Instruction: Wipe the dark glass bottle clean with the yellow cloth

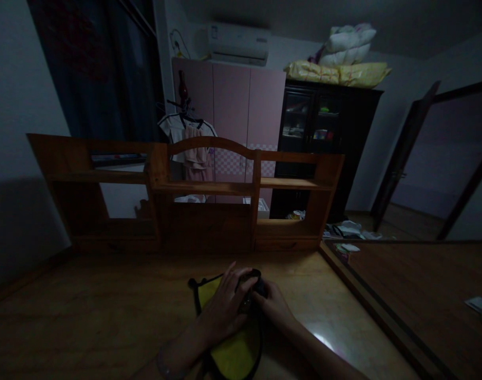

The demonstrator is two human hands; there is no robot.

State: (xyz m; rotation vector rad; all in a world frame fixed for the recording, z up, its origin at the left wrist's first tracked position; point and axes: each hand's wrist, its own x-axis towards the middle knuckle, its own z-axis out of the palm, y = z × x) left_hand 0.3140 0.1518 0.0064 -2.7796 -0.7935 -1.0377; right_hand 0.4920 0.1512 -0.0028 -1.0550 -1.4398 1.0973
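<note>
A yellow cloth-like item with black edging [237,352] lies on the wooden desktop [145,295]. Above it is a small dark object with a round rim [258,283], its kind lost in the dim light. My left hand [225,302] curls over the object's near left side, fingers bent around it. From the right, my right hand [278,307] grips the same object with thumb and fingers closed on its side. Much of the object is hidden behind my fingers. A bracelet [167,364] circles my left wrist.
A wooden shelf unit [205,187] stands along the desk's back edge. A raised wooden edge [363,301] borders the right side, with the floor [431,279] beyond it. A wall [22,227] rises at the left. Behind stand a pink wardrobe [230,105] and a dark cabinet [353,137].
</note>
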